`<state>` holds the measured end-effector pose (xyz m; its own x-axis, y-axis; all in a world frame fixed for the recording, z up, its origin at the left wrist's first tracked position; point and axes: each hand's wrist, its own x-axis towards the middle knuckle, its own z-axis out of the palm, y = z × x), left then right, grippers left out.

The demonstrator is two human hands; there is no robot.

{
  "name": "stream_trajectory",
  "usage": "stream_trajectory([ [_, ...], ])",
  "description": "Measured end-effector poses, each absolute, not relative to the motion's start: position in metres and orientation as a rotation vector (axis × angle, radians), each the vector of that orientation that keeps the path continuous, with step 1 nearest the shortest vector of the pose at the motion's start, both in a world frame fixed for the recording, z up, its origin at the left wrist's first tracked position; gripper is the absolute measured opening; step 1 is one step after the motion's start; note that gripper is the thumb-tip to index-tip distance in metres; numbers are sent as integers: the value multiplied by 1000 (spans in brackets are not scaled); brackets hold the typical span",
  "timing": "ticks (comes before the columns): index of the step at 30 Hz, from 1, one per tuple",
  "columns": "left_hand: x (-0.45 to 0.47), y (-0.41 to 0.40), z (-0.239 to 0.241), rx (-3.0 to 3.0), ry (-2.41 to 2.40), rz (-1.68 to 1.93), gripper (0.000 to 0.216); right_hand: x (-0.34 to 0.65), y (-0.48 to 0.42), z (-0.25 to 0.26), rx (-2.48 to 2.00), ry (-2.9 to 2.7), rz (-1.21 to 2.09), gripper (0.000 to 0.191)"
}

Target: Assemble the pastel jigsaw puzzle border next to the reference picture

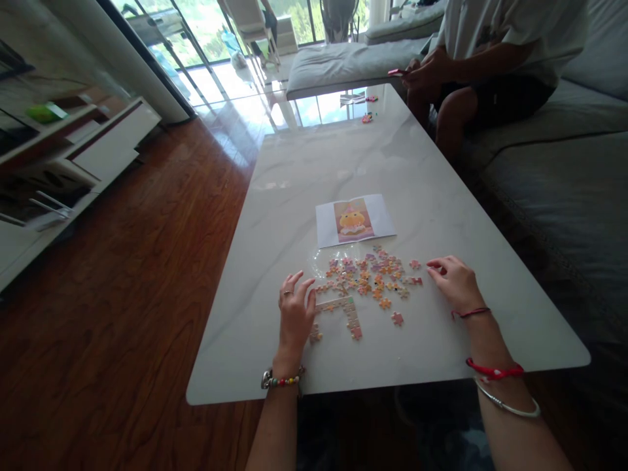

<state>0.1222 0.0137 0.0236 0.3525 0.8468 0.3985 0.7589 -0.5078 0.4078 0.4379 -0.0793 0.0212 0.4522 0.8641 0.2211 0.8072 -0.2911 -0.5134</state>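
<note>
Joined jigsaw pieces (351,314) form part of a border near the front of the white table, a top row with a side running down from it. My left hand (295,313) is over the left end of this border, its fingers curved and apart, hiding some of the pieces there. Beyond the border lies a loose spread of small pink, orange and purple jigsaw pieces (377,278). To their right, my right hand (454,282) hovers low with thumb and forefinger slightly parted, nothing visible between them. A pink jigsaw piece (415,264) lies just left of those fingertips.
Behind the pieces, a creased paper sheet (383,216) shows a yellow cartoon figure. Small colourful items (367,118) lie at the table's (314,163) far end. A person (490,65) sits on the grey sofa (564,170) at right, holding a phone (396,72).
</note>
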Motion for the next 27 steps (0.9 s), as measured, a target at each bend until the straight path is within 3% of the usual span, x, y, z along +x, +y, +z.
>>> stream_trajectory([
  [13, 106, 12, 31, 2362, 1556, 862, 21, 416, -70, 19, -2111, -1466, 157, 16],
  [27, 77, -13, 44, 2123, 1655, 772, 24, 386, -82, 7, -2126, -1354, -62, 18],
])
